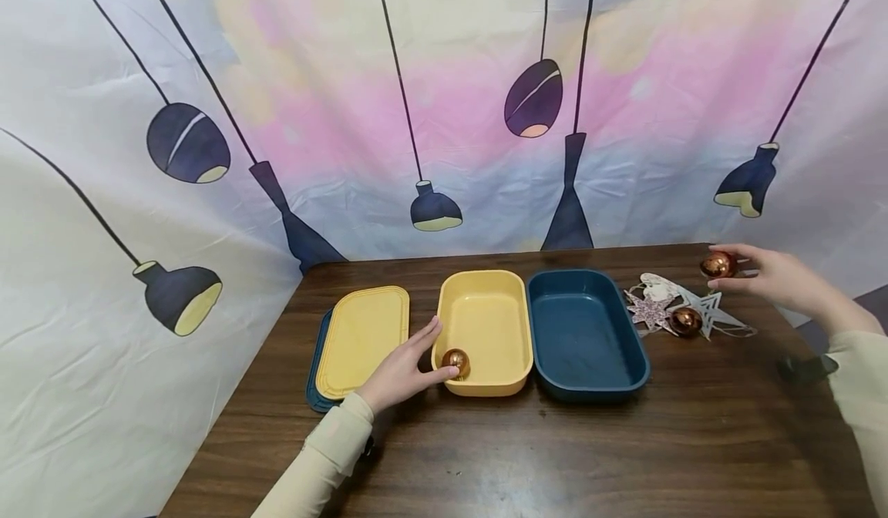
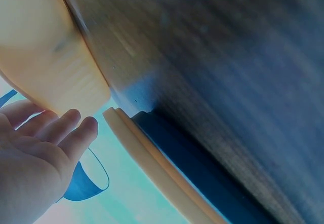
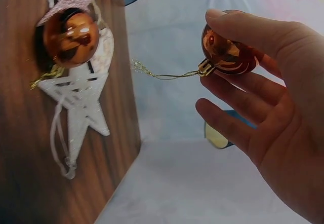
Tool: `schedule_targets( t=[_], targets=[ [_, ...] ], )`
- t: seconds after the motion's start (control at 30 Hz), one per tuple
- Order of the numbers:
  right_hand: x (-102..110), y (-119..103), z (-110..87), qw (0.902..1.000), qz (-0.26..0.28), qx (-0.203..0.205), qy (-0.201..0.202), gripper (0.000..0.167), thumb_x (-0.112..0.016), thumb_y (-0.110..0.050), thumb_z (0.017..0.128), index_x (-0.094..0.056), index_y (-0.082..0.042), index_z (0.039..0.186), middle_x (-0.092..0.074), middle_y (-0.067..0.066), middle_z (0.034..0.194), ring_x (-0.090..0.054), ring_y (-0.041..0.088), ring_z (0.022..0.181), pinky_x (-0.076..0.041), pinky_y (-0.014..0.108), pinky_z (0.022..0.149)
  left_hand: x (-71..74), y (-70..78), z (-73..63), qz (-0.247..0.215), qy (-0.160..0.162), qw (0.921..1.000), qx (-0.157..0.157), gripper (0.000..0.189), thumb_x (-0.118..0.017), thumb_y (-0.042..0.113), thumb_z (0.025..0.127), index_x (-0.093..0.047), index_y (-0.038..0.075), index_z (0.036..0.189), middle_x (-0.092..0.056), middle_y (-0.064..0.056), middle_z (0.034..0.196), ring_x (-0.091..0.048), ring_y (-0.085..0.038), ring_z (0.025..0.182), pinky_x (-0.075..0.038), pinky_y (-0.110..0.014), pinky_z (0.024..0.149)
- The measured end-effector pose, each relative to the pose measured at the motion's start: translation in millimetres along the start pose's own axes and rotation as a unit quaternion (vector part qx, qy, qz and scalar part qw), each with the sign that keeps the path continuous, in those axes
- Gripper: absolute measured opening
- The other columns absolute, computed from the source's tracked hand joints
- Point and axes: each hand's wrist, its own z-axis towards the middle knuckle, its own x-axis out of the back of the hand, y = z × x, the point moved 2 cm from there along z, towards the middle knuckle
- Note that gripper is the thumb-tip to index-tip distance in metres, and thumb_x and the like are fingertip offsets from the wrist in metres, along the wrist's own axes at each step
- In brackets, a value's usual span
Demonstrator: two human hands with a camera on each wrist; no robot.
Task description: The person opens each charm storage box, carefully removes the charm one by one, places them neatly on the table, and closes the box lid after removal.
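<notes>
In the head view, my right hand [image 1: 784,275] pinches a shiny copper Christmas ball [image 1: 718,264] above the table's right side. Its gold hanging loop dangles free in the right wrist view. Below and left of it lie a second copper ball [image 1: 686,321], a white star ornament [image 1: 709,310], a pink glittery star [image 1: 650,311] and a pale ornament [image 1: 655,285]. My left hand [image 1: 405,369] rests at the left side of a yellow container [image 1: 515,387], fingers extended along its outer wall. Another copper ball [image 1: 455,361] shows at the container's near-left corner, next to the thumb.
A dark blue container [image 1: 590,395] stands against the yellow one's right side. To the left, a yellow lid [image 1: 364,333] lies on a blue lid [image 1: 321,391]. The brown wooden table [image 1: 513,456] ends at a cloth backdrop [image 1: 472,117] with painted lamps.
</notes>
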Motion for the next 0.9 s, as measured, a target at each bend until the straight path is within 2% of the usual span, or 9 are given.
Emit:
schedule_targets(
  t=[0.27,0.47,0.6,0.77,0.9],
  targets=[
    [-21.4,15.7,-12.1,0.9994,0.028,0.018,0.009,0.071,-0.073,-0.029,0.094,-0.042,0.009,0.145,-0.045,0.045,0.134,-0.049,0.065,0.114,-0.040,0.073,0.087,-2.9,-1.0,-2.8,-0.001,-0.001,1.0000,-0.002,0.099,-0.063,0.071,0.087,-0.030,0.013,0.160,-0.022,-0.004,0.166,-0.029,-0.026,0.149,-0.034,-0.051,0.114],
    [-32.5,25.2,-20.4,0.9991,0.039,-0.013,-0.006,0.077,-0.072,-0.037,0.095,-0.039,0.006,0.149,-0.038,0.046,0.140,-0.035,0.067,0.123,-0.034,0.076,0.090,-2.7,0.4,-2.9,-0.005,-0.004,1.0000,-0.003,0.099,-0.062,0.071,0.087,-0.030,0.013,0.160,-0.022,-0.004,0.166,-0.029,-0.026,0.148,-0.034,-0.050,0.114],
    [-37.6,29.6,-23.6,0.9989,0.043,-0.017,-0.013,0.079,-0.072,-0.037,0.095,-0.037,0.007,0.149,-0.032,0.048,0.142,-0.031,0.069,0.124,-0.031,0.077,0.092,-1.5,1.0,-2.1,-0.005,-0.007,1.0000,-0.001,0.099,-0.062,0.072,0.087,-0.029,0.013,0.160,-0.020,0.000,0.167,-0.028,-0.024,0.149,-0.033,-0.049,0.115],
    [-42.0,34.1,-25.1,0.9991,0.038,-0.016,-0.009,0.079,-0.073,-0.036,0.093,-0.038,0.010,0.147,-0.033,0.049,0.140,-0.033,0.069,0.121,-0.031,0.078,0.090,0.6,1.9,-1.2,-0.006,-0.004,1.0000,0.000,0.099,-0.062,0.071,0.087,-0.029,0.014,0.160,-0.019,0.001,0.167,-0.027,-0.023,0.149,-0.032,-0.049,0.116],
    [-46.0,39.0,-27.0,0.9993,0.033,-0.016,-0.007,0.076,-0.074,-0.033,0.093,-0.041,0.013,0.143,-0.044,0.048,0.132,-0.047,0.065,0.114,-0.042,0.070,0.086,1.7,2.6,-1.3,-0.007,-0.002,1.0000,0.003,0.099,-0.063,0.071,0.086,-0.029,0.014,0.160,-0.020,0.001,0.167,-0.027,-0.023,0.149,-0.032,-0.049,0.116]
  ],
)
